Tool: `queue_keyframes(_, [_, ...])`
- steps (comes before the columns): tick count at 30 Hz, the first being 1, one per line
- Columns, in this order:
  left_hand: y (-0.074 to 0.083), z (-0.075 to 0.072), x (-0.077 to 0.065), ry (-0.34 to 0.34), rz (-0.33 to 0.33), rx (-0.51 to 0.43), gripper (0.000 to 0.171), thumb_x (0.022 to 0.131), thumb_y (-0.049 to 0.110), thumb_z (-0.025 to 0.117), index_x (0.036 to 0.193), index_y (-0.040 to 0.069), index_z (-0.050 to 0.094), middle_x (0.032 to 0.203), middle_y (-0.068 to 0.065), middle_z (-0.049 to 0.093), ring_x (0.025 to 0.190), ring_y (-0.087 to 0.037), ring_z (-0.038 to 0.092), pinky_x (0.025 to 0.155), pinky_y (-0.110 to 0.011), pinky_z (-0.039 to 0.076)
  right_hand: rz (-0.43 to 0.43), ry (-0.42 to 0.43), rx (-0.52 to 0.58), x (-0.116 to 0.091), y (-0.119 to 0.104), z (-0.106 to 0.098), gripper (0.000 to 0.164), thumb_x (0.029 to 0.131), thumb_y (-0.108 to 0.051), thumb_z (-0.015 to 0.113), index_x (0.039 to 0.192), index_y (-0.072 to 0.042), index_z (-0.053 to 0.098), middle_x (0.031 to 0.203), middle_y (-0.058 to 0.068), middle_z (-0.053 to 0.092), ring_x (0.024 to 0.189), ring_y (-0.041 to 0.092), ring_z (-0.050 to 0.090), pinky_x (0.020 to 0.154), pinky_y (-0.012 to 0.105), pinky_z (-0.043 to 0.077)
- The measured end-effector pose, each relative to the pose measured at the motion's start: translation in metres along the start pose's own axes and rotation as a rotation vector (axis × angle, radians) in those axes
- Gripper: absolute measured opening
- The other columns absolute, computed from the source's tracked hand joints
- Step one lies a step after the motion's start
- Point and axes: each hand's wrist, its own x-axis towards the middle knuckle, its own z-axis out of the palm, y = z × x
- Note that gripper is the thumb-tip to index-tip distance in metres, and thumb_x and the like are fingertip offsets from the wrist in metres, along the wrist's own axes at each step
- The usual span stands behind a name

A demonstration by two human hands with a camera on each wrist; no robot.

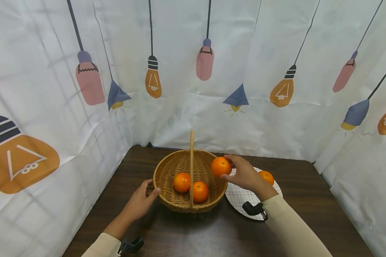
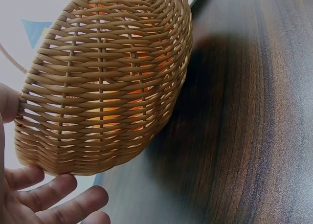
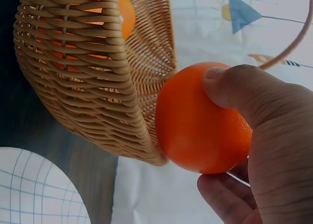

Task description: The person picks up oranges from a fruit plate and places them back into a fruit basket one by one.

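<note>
A wicker basket (image 1: 173,160) with a tall arched handle stands on the dark table. Two oranges lie inside it, one orange (image 1: 181,182) left of the handle and another orange (image 1: 200,192) partly behind it. My left hand (image 1: 140,200) holds the basket's left side, its thumb at the rim (image 2: 22,104) and its fingers against the outer weave. Above the basket's right rim, my right hand (image 1: 244,173) grips an orange (image 3: 200,121) between thumb and fingers. A further orange (image 1: 266,177) rests on a white checked plate (image 1: 241,200), partly hidden by the right hand.
The plate stands to the right of the basket, below the right forearm. Brown wooden tabletop (image 1: 180,232) extends in front of the basket. A white curtain (image 1: 180,117) printed with lamps hangs behind the table and along both sides.
</note>
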Motion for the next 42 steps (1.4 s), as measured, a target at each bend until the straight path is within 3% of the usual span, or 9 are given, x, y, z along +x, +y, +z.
queue_keyframes(17, [0.002,-0.001,-0.002,-0.004,0.005,-0.007,0.071,0.105,0.049,0.054,0.151,-0.002,0.038,0.139,-0.018,0.055,0.116,-0.030,0.063,0.089,-0.047,0.054,0.013,-0.045,-0.002,0.012,-0.002,0.019,0.080,0.085,-0.035,0.086,0.150,-0.008,0.050,0.134,0.007,0.060,0.110,0.022,0.062,0.088,0.041,0.054])
queue_keyframes(27, [-0.001,0.000,-0.001,0.005,0.009,-0.003,0.062,0.107,0.039,0.056,0.151,-0.002,0.038,0.138,-0.018,0.056,0.114,-0.030,0.063,0.089,-0.047,0.054,-0.030,-0.065,-0.066,0.019,-0.005,0.029,0.079,0.083,-0.034,0.087,0.148,-0.006,0.052,0.145,0.013,0.054,0.129,0.032,0.054,0.102,0.049,0.048])
queue_keyframes(42, [-0.003,0.002,0.000,0.007,0.002,0.006,0.063,0.107,0.039,0.056,0.151,-0.002,0.038,0.138,-0.018,0.057,0.116,-0.031,0.063,0.092,-0.049,0.053,-0.075,-0.104,-0.149,0.023,-0.008,0.041,0.071,0.084,-0.028,0.086,0.144,-0.004,0.056,0.143,0.014,0.057,0.133,0.034,0.051,0.108,0.048,0.044])
